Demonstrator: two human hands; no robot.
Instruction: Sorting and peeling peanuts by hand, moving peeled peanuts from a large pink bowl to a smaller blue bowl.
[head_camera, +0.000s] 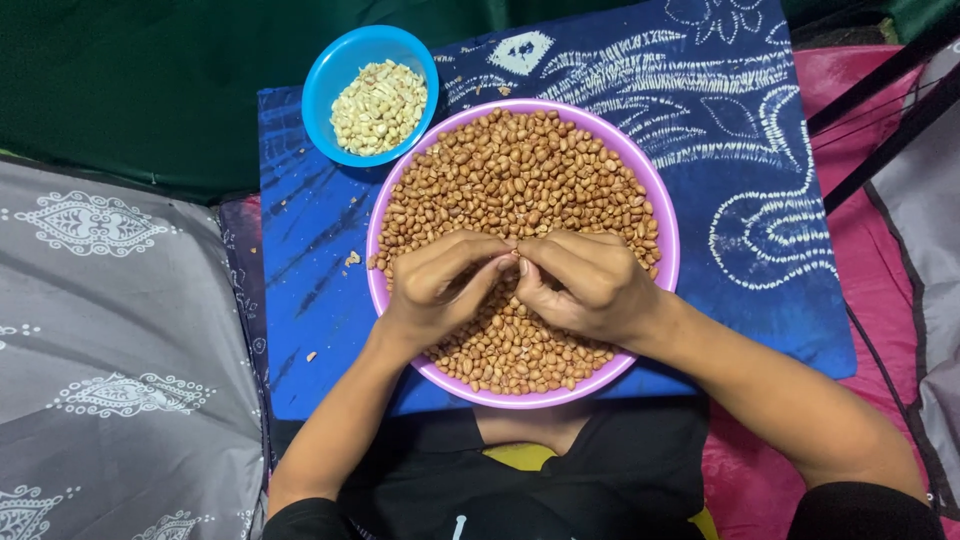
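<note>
Both hands, left hand (437, 285) and right hand (585, 285), pinch one peanut (517, 259) together above the purple bowl (668, 240).

There is one view only, from the person's head, looking almost straight down at the lap. It sits close above the purple basin (664, 262) on the blue patterned cloth (760, 200), both forearms entering from the bottom edge.

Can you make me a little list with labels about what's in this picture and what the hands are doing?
Big bowl: purple bowl full of brown-skinned peanuts
Small bowl: blue bowl holding pale peeled peanuts
Left hand: over the purple bowl, fingertips pinched
Right hand: fingertips meeting the left hand's
Between the fingers: too small to tell
Underneath: blue patterned cloth
Scraps: bits of skin on the cloth
</note>
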